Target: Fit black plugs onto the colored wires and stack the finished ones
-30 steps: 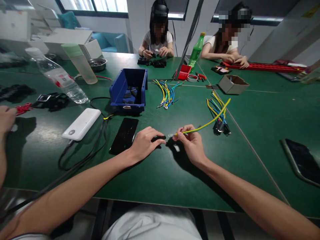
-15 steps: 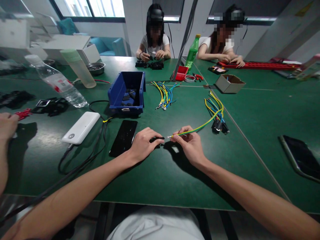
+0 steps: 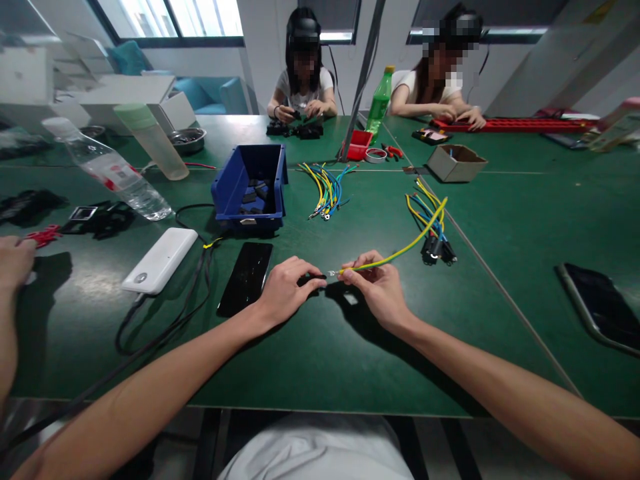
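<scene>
My left hand (image 3: 286, 292) is closed on a small black plastic part (image 3: 317, 276), mostly covered by the fingers. My right hand (image 3: 381, 288) pinches a yellow-green wire (image 3: 411, 247) close to its end. A bare metal terminal (image 3: 332, 273) sticks out of the wire toward the black part; whether the two touch is too small to tell. The wire's other end arcs up to the right, over a bunch of wires with black ends (image 3: 436, 251). Beyond my hands lies a second bunch of loose yellow and blue wires (image 3: 327, 190) with ring terminals.
A blue bin (image 3: 250, 220) holds several black parts. Near my left forearm lie a black phone (image 3: 245, 279), a white power bank (image 3: 160, 260) and black cables. Another phone (image 3: 600, 303) is at right. A co-worker's hand (image 3: 17, 257) shows at the left edge; two people sit opposite.
The view has shifted slightly. Both hands keep nearly the same pose, with the terminal still pointing at the black part.
</scene>
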Demonstrator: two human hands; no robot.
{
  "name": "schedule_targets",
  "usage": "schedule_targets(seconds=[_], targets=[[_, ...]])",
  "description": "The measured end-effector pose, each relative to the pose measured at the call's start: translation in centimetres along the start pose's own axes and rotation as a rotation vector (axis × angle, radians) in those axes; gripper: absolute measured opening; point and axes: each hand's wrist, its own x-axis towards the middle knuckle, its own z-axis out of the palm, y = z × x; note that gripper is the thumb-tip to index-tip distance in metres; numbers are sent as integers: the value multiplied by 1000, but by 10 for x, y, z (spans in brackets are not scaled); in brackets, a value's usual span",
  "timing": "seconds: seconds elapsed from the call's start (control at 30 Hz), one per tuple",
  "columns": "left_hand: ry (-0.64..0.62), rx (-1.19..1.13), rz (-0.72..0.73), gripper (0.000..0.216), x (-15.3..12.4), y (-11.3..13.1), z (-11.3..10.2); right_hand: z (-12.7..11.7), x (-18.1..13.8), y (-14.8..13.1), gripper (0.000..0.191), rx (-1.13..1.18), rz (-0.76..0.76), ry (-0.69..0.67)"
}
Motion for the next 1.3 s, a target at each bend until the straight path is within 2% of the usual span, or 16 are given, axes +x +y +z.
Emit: schedule_targets(seconds=[1.3], targets=[[8,4,70,12,0,0,0,-1,-1,2,29,-23,-2,-53]])
